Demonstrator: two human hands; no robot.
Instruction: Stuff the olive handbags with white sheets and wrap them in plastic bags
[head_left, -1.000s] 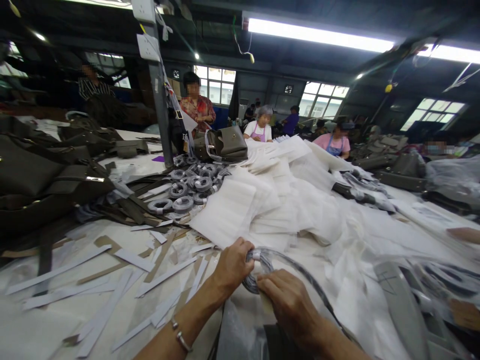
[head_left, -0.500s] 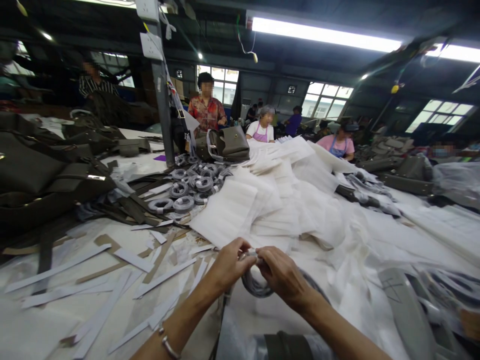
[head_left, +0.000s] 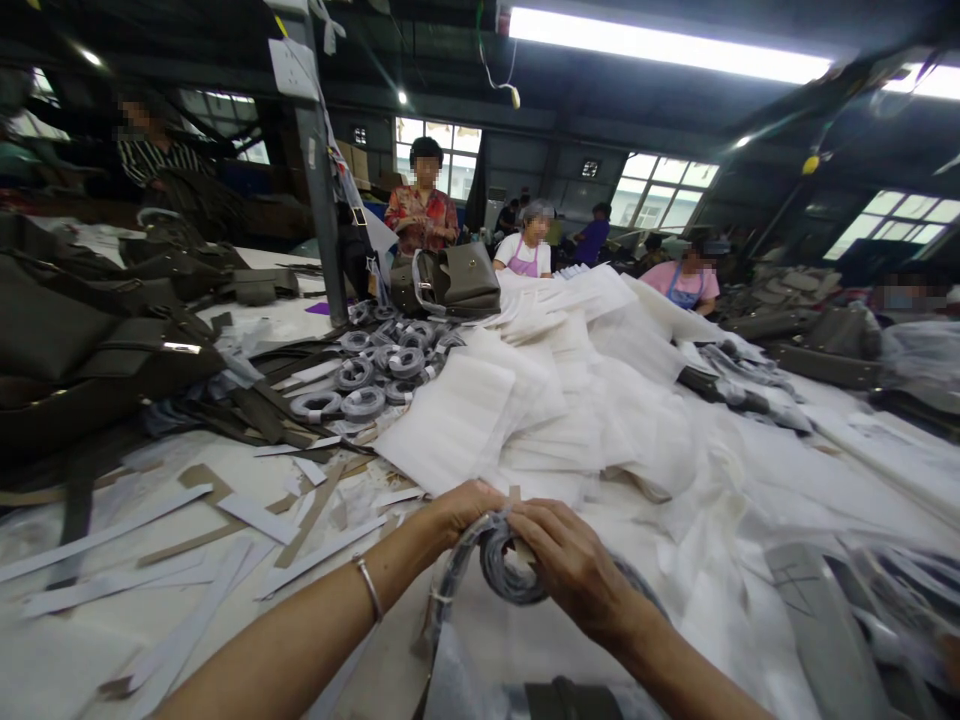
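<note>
A coiled strap (head_left: 501,572) in clear plastic is held up between my two hands, above the near part of the table. My right hand (head_left: 564,555) is closed on the coil's right side, fingers pinched at its top. Against the coil's upper edge, my left hand (head_left: 472,508) has its fingers drawn together, partly hidden. A small pale tab (head_left: 514,494) sticks up between the fingertips. Below, a dark olive piece (head_left: 574,698) shows at the bottom edge, beside a curved, plastic-wrapped dark handle (head_left: 450,590).
White foam sheets (head_left: 555,390) are heaped ahead. Several wrapped strap coils (head_left: 363,402) lie left of them, with dark bags (head_left: 90,360) farther left. Paper strips (head_left: 259,516) litter the left side. A grey tape dispenser (head_left: 814,620) stands at right. Co-workers (head_left: 421,215) are across the table.
My left hand has shifted slightly left and its forearm lies flatter. More of the coil shows, and a pale tab now sticks up at its top. The view has shifted slightly.
</note>
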